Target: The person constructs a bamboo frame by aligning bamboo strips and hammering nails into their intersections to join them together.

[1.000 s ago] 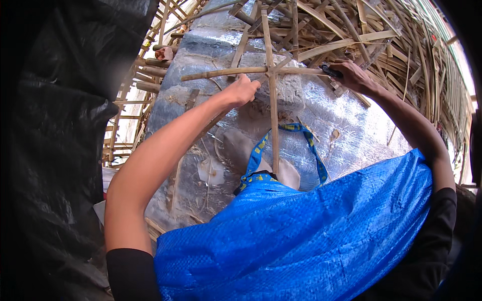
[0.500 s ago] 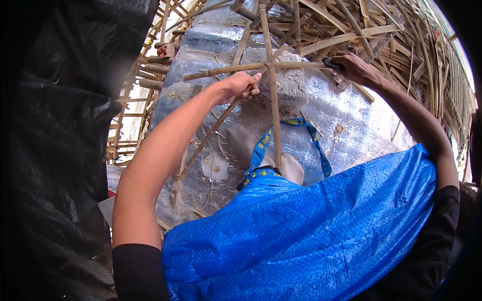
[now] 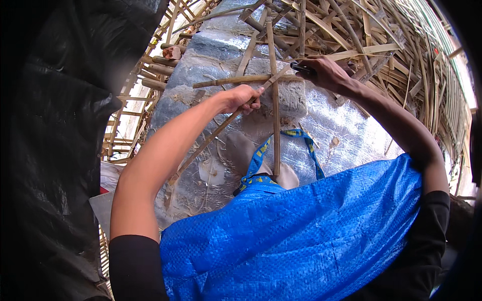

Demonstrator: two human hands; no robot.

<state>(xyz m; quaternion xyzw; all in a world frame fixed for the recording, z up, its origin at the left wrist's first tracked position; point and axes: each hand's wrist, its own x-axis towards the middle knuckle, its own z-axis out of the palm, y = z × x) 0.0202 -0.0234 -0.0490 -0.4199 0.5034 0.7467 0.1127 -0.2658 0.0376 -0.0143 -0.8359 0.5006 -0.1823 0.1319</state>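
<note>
My left hand (image 3: 242, 99) is closed round a thin diagonal bamboo strip (image 3: 208, 140), which runs from the lower left up past an upright bamboo stick (image 3: 275, 130). A crosswise bamboo stick (image 3: 221, 81) meets the upright one above my fist, forming a cross over a rough grey block (image 3: 292, 99). My right hand (image 3: 326, 73) is closed on a black-handled tool (image 3: 303, 68), close to the upper end of the diagonal strip. The tool's working end is too small to make out. Blue sheeting (image 3: 291, 226) covers my lap.
Split bamboo pieces (image 3: 371, 50) lie heaped at the back right. Silvery foil sheeting (image 3: 346, 125) covers the ground. A blue and yellow strap (image 3: 311, 145) loops in front of my lap. Black plastic sheeting (image 3: 60, 150) hangs at left, beside a bamboo lattice (image 3: 118, 130).
My right hand has moved left with the black-handled tool, from the right end of the crosswise stick to the diagonal strip's upper end. My left hand keeps its hold.
</note>
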